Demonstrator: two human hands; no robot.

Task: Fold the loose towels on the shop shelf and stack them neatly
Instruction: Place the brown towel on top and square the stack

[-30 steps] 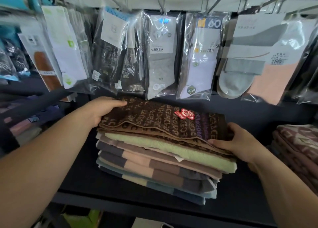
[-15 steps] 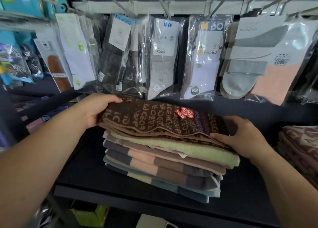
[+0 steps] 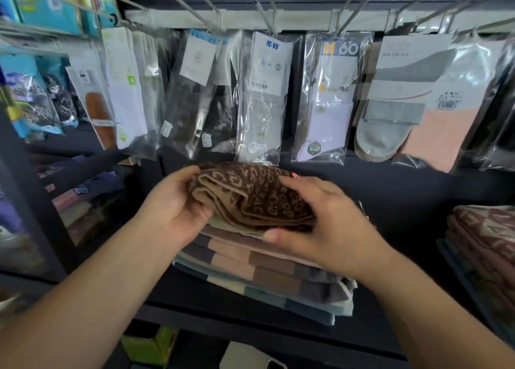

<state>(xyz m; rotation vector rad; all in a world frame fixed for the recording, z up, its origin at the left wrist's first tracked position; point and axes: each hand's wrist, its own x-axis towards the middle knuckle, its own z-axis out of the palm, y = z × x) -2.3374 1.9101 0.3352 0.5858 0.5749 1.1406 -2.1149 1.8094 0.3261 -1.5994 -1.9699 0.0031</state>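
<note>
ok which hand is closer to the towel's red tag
Right. The right hand holds the brown towel beside the red tag; the left hand grips its other end.

- The dark shelf (image 3: 404,201) spans the view, with its front edge at 6 o'clock.
- 1 stack of folded towels (image 3: 273,274), striped pink, brown, grey and blue, stands on it at the centre, its lowest blue towel (image 3: 309,308) flat on the board near the front edge.
- 1 reddish patterned stack (image 3: 485,237) sits at 3 o'clock, apart from the first, with bare shelf between.
- At 9 o'clock lies a blurred pale pile (image 3: 75,207); whether it shares the board cannot be told.
</note>
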